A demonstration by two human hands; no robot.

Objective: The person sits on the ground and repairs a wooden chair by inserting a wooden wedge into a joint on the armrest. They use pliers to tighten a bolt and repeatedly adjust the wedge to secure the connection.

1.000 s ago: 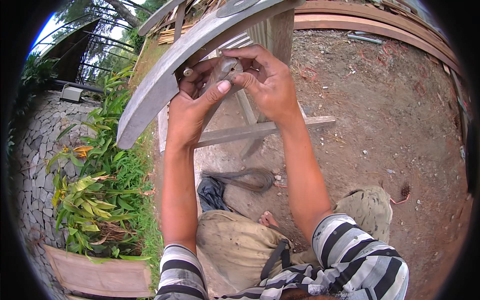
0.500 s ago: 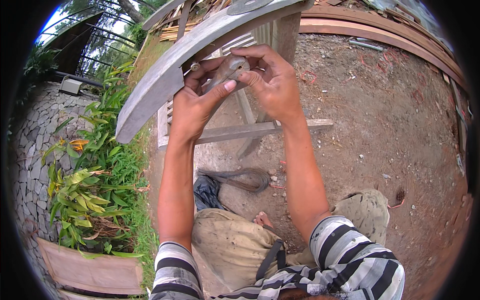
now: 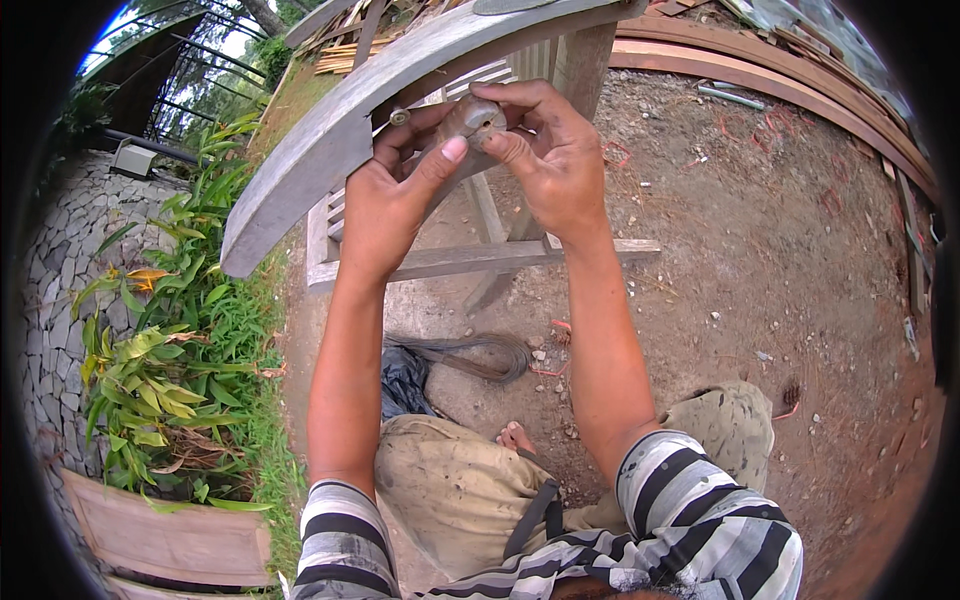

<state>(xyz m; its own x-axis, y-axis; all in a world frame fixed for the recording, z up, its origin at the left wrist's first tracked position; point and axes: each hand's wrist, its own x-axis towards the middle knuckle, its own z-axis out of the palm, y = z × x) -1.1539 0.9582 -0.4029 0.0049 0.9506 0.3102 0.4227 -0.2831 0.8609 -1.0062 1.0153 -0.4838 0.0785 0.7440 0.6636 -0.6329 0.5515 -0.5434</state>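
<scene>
A weathered grey-brown wooden piece [image 3: 478, 116] with a rounded end and a small dark hole is held between my hands, beneath a curved grey wooden armrest [image 3: 300, 155]. My left hand [image 3: 388, 208] closes on it from the left, thumb on the near face and fingers behind. From the right, my right hand [image 3: 560, 165] pinches the end between thumb and forefinger. The fingers hide much of the piece, so I cannot tell whether it joins the chair. A metal bolt end [image 3: 400, 117] sticks out beside my left fingers.
Under my forearms runs a wooden chair rail [image 3: 460, 262]. A coil of dark strands [image 3: 490, 358] and a black plastic bag [image 3: 405, 385] lie on the dirt near my knees. Long planks [image 3: 760, 85] lie far right; green plants [image 3: 180, 390] border the left.
The wooden piece has turned in my fingers, so its rounded end and hole face me more. Both hands keep their hold. The whole view has shifted slightly.
</scene>
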